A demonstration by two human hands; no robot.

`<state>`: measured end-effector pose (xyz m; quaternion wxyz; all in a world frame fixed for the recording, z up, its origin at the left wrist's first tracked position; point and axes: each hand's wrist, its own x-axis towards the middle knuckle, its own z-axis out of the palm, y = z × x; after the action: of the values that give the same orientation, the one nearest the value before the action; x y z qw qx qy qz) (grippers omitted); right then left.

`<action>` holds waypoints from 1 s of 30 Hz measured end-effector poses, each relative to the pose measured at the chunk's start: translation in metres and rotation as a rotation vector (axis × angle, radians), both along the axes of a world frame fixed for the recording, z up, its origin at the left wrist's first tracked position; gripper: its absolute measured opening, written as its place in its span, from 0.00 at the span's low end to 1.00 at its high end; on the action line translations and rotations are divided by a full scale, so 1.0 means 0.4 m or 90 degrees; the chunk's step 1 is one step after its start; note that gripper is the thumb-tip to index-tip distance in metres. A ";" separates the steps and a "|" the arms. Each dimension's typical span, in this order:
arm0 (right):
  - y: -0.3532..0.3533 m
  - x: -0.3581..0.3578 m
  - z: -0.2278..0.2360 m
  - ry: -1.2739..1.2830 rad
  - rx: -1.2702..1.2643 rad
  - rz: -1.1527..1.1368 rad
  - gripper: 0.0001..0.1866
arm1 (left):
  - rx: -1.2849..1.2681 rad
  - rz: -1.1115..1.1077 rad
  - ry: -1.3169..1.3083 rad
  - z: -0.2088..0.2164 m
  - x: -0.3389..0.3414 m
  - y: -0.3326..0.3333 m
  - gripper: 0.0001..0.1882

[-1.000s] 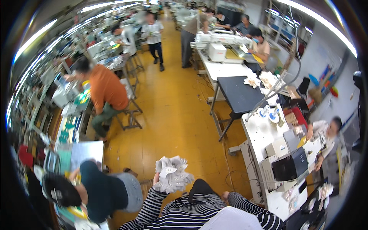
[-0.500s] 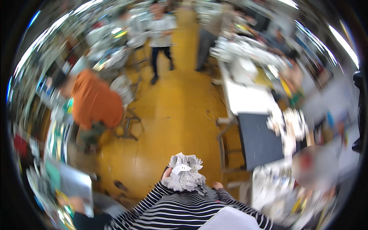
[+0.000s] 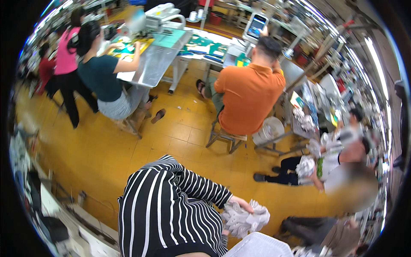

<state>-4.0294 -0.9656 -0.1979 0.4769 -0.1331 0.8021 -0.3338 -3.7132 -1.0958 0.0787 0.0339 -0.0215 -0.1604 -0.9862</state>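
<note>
My left hand (image 3: 242, 204), at the end of a black-and-white striped sleeve (image 3: 205, 186), is closed on a ruffled bundle of greyish-white cut pieces (image 3: 249, 219). Its fingers lie over the top of the bundle, whose loose edges fan outward. Just a sliver of skin from my right hand (image 3: 224, 232) shows at the bundle's near left side; those fingers are hidden. A white, rounded-edged thing (image 3: 261, 246) covers part of the lower edge.
Ahead, a person in orange (image 3: 250, 98) sits on a stool (image 3: 224, 139) beside a white bucket (image 3: 269, 129). Left of them a seated person (image 3: 100, 68) works at a metal-topped table (image 3: 156, 70). A slipper (image 3: 158, 116) lies on the floor. At right another person carries a white bundle (image 3: 305, 166).
My view has swung left from the aisle, bringing the person in orange from the left side to the middle. My left hand keeps hold of the bundle; my right hand is now mostly hidden.
</note>
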 end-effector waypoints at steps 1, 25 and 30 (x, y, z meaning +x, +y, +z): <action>-0.023 0.018 -0.034 -0.032 0.022 0.046 0.14 | -0.006 0.033 -0.017 0.004 -0.029 0.014 0.21; -0.061 -0.776 -0.228 0.172 0.000 0.634 0.23 | 0.214 0.228 -0.069 -0.077 -1.036 -0.238 0.28; -0.219 -0.707 -0.263 -0.019 0.021 0.546 0.23 | 0.189 0.264 -0.102 -0.091 -1.077 -0.463 0.28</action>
<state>-4.3121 -1.0531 -0.3030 0.5860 -0.4423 0.6725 -0.0939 -4.1441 -1.2811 0.0422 0.2253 0.0952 -0.0171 -0.9695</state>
